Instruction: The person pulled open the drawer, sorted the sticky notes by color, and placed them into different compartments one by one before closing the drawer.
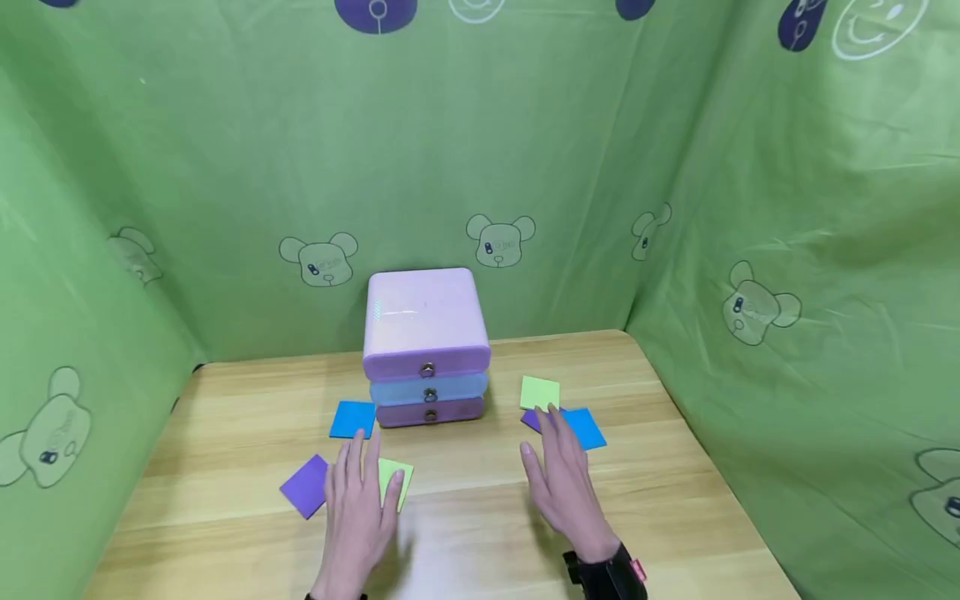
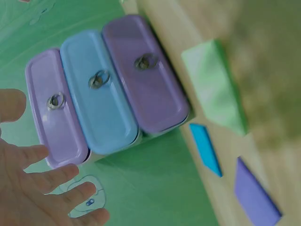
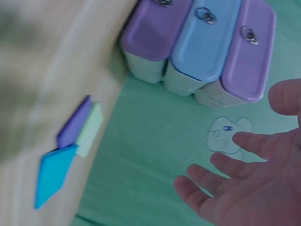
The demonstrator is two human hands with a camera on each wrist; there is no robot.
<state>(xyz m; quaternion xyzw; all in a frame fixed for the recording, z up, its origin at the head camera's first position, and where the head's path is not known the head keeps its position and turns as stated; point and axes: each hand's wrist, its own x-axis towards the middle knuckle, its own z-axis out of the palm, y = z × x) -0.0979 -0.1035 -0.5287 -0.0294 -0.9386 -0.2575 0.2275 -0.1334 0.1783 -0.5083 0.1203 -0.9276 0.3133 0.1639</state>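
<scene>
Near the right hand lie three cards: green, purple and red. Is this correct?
Not fully: the third card is blue, not red, as the head view shows; the green card and purple card do lie near the right hand.

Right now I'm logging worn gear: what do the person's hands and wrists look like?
The left hand and right hand show no gloves or rings. A black wristband with a small pink tab is on the right; on the left, only a dark sliver shows at the head view's bottom edge.

Green cartoon-print curtain point(image 1: 420, 125) around a wooden table point(image 1: 465, 508)
</scene>
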